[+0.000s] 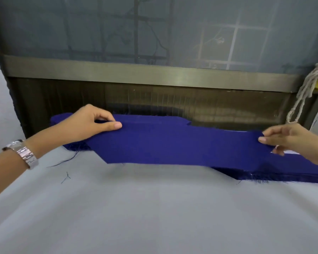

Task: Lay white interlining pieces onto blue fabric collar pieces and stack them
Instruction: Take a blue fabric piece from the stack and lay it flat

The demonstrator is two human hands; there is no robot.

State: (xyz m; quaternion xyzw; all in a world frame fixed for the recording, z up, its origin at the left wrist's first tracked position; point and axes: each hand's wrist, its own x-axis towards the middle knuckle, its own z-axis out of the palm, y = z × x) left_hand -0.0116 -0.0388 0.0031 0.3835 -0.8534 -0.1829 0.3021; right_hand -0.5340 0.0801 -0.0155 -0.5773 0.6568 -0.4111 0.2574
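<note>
A long blue collar piece (173, 142) is stretched across the far part of the grey table, held up between both hands. My left hand (88, 125) pinches its left end between thumb and fingers. My right hand (290, 140) pinches its right end. Under the right end lies a stack of blue collar pieces (283, 173) with frayed edges. A sliver of white interlining (290, 152) shows just below my right fingers. More blue fabric (75, 145) lies beneath my left hand.
The grey cloth-covered table (154, 208) spreads toward me, with loose dark threads (66, 177) at the left. Behind the fabric runs a metal window frame (154, 74) with ribbed glass. A knotted white cord (305, 90) hangs at the right.
</note>
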